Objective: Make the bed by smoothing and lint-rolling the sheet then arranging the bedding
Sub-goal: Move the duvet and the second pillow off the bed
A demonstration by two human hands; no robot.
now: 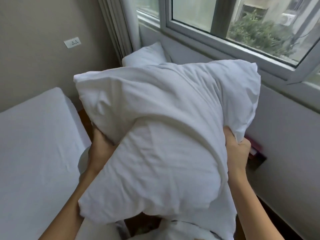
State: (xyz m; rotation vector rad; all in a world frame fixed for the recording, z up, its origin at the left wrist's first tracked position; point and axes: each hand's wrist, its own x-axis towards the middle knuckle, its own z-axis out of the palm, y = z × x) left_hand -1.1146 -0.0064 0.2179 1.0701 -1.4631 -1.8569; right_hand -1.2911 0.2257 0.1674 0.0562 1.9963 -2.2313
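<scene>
I hold a large white pillow (161, 132) up in the air in front of me, and it fills the middle of the view. My left hand (99, 144) grips its left side from underneath, the fingers hidden behind the fabric. My right hand (238, 148) grips the pillow's right edge, bunching the cloth. The bed (34, 153) with its white sheet lies at the left, lightly creased. A second white pillow (145, 55) lies farther back, below the curtain.
A window (242, 23) with a white frame runs along the right wall. A pale curtain (117, 26) hangs in the corner. A wall socket (72, 42) sits on the beige wall. Dark wood floor shows between the bed and the wall.
</scene>
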